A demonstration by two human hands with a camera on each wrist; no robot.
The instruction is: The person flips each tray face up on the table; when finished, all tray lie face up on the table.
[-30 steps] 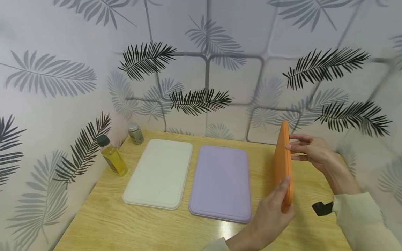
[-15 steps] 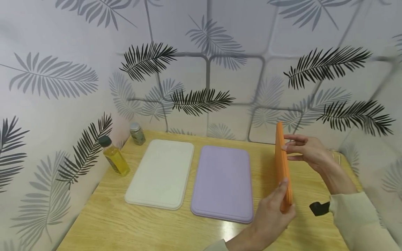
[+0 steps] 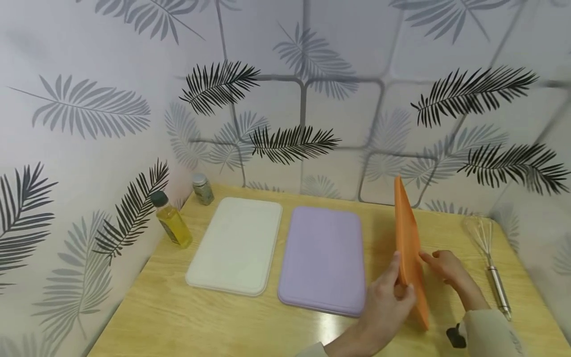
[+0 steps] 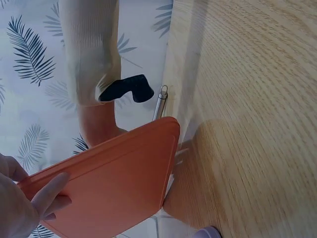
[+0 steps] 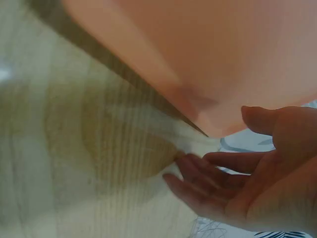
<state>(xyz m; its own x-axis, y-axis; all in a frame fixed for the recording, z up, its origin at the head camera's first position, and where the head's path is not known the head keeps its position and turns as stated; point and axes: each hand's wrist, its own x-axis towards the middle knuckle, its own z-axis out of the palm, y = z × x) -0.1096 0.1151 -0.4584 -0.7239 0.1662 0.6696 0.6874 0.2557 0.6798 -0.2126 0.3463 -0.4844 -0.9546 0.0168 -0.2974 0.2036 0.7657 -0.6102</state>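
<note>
An orange cutting board (image 3: 407, 233) stands tilted on its long edge over the right half of the table. My left hand (image 3: 382, 307) pinches it along the near upper edge, the thumb on one face, as the left wrist view also shows. On the far side of the board is my right hand (image 3: 448, 270), partly hidden behind it in the left wrist view. Seen from the right wrist, the fingers (image 5: 198, 196) are spread loosely below the board's lower corner, with the thumb apart and nothing between them.
Flat on the table (image 3: 147, 317) lie a purple cutting board (image 3: 323, 260) and a white one (image 3: 236, 245). An oil bottle (image 3: 174, 223) and a small jar (image 3: 203, 191) stand at the left. A whisk (image 3: 496, 282) lies along the right side.
My right hand has let go of the board's far edge and moved down and nearer. The board has tilted, showing more of its right face. The whisk has come into full view.
</note>
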